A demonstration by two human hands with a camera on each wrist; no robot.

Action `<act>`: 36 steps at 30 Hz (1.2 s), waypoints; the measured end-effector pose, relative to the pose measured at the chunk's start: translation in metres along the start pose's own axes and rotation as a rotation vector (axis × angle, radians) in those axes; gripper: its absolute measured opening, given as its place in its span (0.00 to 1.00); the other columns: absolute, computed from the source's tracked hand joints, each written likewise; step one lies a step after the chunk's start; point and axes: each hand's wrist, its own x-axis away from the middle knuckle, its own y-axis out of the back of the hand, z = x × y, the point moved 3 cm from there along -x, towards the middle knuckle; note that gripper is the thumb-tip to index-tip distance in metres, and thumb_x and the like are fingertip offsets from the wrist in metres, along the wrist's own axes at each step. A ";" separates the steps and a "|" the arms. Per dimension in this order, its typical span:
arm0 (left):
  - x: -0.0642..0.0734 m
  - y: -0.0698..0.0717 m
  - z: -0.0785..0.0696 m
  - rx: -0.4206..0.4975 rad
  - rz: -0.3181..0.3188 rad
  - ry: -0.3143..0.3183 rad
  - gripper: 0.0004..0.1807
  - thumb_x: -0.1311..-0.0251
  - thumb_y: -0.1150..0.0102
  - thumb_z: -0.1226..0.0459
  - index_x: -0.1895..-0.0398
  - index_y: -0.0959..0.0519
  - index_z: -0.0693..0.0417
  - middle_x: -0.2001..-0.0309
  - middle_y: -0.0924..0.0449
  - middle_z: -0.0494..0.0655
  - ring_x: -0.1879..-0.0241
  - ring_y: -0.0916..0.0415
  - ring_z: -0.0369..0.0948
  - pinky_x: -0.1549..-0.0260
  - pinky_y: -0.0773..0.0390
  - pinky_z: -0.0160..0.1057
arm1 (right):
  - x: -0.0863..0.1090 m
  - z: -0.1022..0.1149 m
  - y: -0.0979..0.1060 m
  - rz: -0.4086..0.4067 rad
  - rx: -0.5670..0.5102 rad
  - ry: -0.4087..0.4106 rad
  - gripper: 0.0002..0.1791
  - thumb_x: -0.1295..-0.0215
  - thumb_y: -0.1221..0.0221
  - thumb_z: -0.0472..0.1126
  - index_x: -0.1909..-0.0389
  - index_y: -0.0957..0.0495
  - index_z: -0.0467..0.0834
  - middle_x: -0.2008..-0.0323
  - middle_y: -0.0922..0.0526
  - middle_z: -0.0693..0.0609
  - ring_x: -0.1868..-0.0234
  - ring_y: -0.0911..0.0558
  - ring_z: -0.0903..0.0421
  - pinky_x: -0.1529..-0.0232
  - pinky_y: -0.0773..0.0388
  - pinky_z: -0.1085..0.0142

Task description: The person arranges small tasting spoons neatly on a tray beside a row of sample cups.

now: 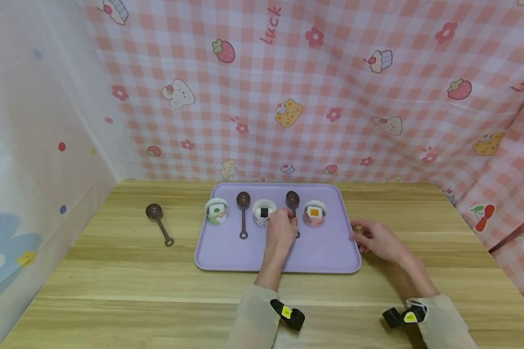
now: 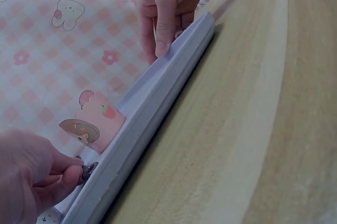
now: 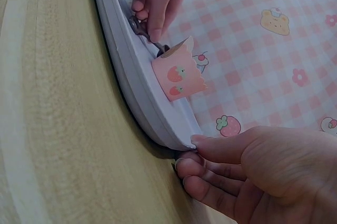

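L hand (image 1: 280,231) pinched handle (image 3: 140,30) of R spoon (image 1: 293,198) on tray (image 1: 323,254), R hand (image 1: 379,240) gripped tray's R edge, prob. to stop tray slipping.

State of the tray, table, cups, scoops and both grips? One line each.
Tray: loaded, on table
Table: under tray
Left cup: upright, occupied
Middle cup: upright, occupied
Right cup: upright, occupied
Left scoop: on table, unheld
Middle scoop: on tray, unheld
Right scoop: pinched; lifted or not unclear
Left grip: pinching right scoop
Right grip: holding tray's right rim
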 end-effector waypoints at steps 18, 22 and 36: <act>0.005 0.002 -0.001 -0.034 -0.076 -0.017 0.04 0.38 0.33 0.68 0.71 0.12 0.57 0.68 0.14 0.55 0.66 0.15 0.53 0.65 0.17 0.48 | 0.000 0.002 -0.001 0.008 -0.003 -0.005 0.20 0.27 0.42 0.34 0.40 0.28 0.26 0.77 0.22 0.52 0.78 0.23 0.59 0.76 0.25 0.69; 0.005 0.003 -0.002 -0.046 -0.082 -0.019 0.07 0.38 0.33 0.66 0.74 0.14 0.57 0.70 0.14 0.55 0.67 0.15 0.54 0.66 0.18 0.49 | 0.000 0.001 -0.001 0.008 -0.011 -0.002 0.20 0.27 0.42 0.33 0.41 0.28 0.26 0.77 0.22 0.52 0.78 0.24 0.60 0.76 0.25 0.69; 0.006 0.013 -0.013 -0.028 -0.116 -0.078 0.06 0.41 0.31 0.64 0.67 0.15 0.59 0.76 0.19 0.48 0.70 0.17 0.51 0.67 0.19 0.48 | -0.001 0.001 0.000 0.004 -0.004 0.005 0.19 0.28 0.41 0.33 0.41 0.27 0.27 0.77 0.22 0.52 0.78 0.24 0.60 0.76 0.25 0.69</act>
